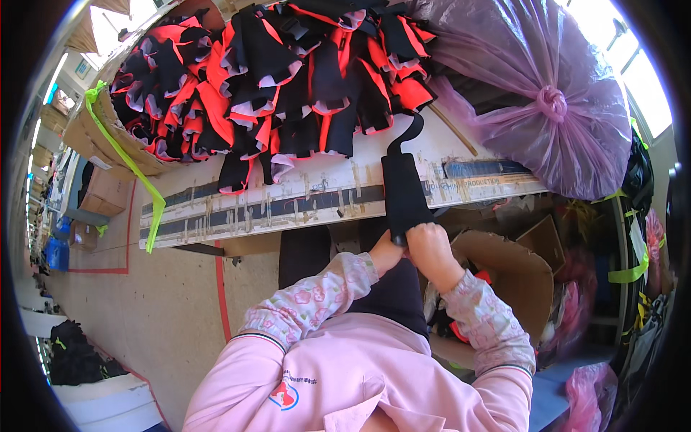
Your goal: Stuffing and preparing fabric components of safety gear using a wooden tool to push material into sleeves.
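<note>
A black fabric piece (405, 183), wide and flat with a narrow strap curling from its far end, hangs over the front edge of the table (338, 211). My right hand (430, 248) is closed in a fist on its near end. My left hand (386, 253) is closed at the same end, pressed close to the right one; its fingertips are partly hidden. A small dark part of the piece shows between the hands. Beyond, a large heap of black and red fabric pieces (288, 90) covers the far side of the table, some hanging toward me.
A knotted pink plastic bag (553, 103) bulges at the table's right end, beside a thin wooden stick (453, 129). Under the table at right stands an open cardboard box (515, 277). A neon-yellow strip (129, 162) hangs at left. Dark cloth (79, 353) lies at lower left.
</note>
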`<state>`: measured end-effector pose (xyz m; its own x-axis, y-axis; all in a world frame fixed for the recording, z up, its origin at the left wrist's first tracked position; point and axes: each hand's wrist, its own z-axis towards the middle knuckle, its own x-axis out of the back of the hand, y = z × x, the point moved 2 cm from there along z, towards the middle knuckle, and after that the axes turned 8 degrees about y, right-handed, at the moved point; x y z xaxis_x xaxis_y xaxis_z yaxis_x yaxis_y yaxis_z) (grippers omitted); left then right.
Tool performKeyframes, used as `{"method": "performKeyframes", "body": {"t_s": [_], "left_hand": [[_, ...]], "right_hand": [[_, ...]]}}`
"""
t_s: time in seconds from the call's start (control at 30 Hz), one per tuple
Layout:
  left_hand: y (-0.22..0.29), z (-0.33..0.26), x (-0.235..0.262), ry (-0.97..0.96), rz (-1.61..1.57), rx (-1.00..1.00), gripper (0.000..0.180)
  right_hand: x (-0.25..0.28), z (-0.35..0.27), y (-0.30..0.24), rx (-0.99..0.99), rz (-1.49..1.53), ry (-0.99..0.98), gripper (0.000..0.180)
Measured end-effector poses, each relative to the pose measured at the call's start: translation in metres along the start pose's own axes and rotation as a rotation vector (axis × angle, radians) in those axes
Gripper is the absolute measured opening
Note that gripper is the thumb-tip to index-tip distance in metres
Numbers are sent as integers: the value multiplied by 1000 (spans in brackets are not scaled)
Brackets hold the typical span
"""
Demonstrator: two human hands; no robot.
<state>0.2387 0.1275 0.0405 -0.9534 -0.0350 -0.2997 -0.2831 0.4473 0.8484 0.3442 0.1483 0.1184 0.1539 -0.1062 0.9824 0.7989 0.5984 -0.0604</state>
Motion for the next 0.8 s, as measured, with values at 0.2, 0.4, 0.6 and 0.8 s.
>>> {"method": "performKeyframes", "body": {"t_s": [0.2, 0.4, 0.6, 0.8], "left_hand": [[-8, 12, 2, -45, 6, 87, 16], [-27, 33, 25, 146, -245, 67, 26], [-38, 50, 31, 120, -258, 74, 24], [-31, 46, 34, 145, -160, 78, 17]], "right_hand": [[-33, 22, 12, 65, 103, -348, 6], [-48, 21, -10, 56, 109, 41, 14], [-69, 22, -12, -81, 284, -75, 23], [-84, 57, -1, 123, 104, -40, 30]]}}
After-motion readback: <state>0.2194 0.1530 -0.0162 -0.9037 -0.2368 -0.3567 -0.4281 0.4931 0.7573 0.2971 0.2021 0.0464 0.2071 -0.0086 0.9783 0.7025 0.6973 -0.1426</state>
